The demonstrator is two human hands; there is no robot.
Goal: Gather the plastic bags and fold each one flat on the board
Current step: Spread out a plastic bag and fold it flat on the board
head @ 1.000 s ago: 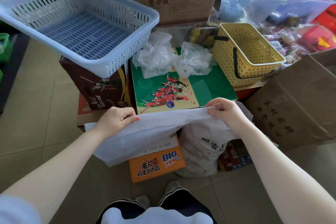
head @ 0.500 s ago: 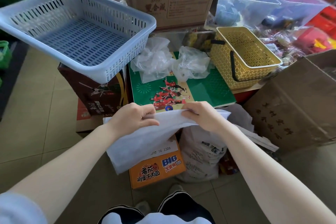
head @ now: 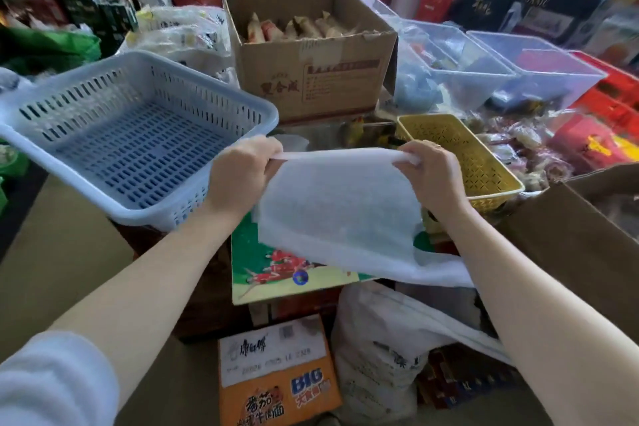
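A white plastic bag (head: 340,214) hangs in the air above the green printed board (head: 276,270), held taut along its top edge between both hands. The left hand (head: 242,176) pinches the top left corner with its fingers curled round the plastic; the right hand (head: 428,176) grips the top right corner the same way. From that stretched edge the sheet falls toward the person and drapes over the board's right part, its lower right end trailing off the board's near right edge, beneath the right forearm. Only the left and near strip of the board shows, with red figures printed on it; the rest lies behind the bag.

Just left of the left hand, the rim of a pale blue slotted basket (head: 138,135) comes very near the knuckles, and the basket overhangs the board's left side. Just beyond the right hand stands a yellow lattice basket (head: 473,162), close to the fingers. Behind the bag's top edge is an open cardboard box (head: 311,55) holding wrapped packets. At the far right a brown carton flap (head: 570,239) rises near the right forearm. Below the board's near edge sit an orange noodle carton (head: 280,377) and a white printed sack (head: 377,356) on the floor. Bare tan floor tile (head: 58,259) lies open to the left, under the left forearm
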